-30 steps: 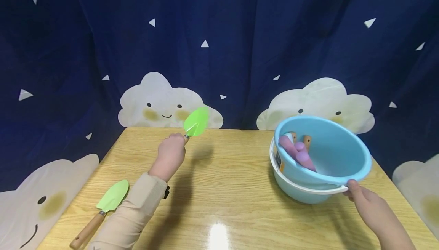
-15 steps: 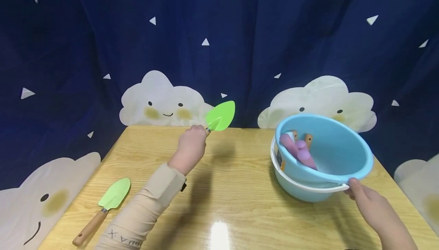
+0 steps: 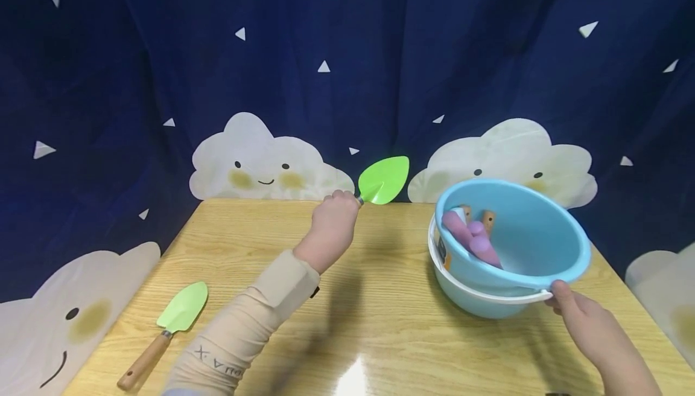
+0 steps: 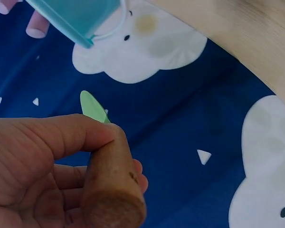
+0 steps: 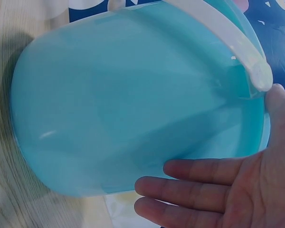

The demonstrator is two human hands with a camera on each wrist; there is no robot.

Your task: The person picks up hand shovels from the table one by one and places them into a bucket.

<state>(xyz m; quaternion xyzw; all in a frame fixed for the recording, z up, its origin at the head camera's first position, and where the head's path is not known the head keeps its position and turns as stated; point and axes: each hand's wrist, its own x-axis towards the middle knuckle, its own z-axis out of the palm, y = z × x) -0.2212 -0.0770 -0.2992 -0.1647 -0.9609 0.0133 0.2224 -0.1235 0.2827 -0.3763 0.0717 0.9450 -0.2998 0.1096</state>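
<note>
My left hand (image 3: 333,227) grips the wooden handle (image 4: 115,180) of a hand trowel with a bright green blade (image 3: 384,180). It is raised over the table's far side, blade pointing right, left of the bucket. A second green trowel (image 3: 172,329) lies on the table at left. My right hand (image 3: 594,326) holds the near right rim of a light blue bucket (image 3: 488,299), thumb at the rim beside the white handle's joint (image 5: 261,76), other fingers extended along the outside. Inside the bucket stand several pink-purple rods (image 3: 483,250) and wooden handles (image 3: 488,222).
The bucket's white carrying handle (image 3: 505,300) hangs down around its near side. The wooden table (image 3: 412,348) ends at a dark blue curtain (image 3: 369,82) printed with clouds and triangles.
My left hand has carried the trowel to the right, towards the bucket. The right hand, the bucket and the trowel on the table look unchanged.
</note>
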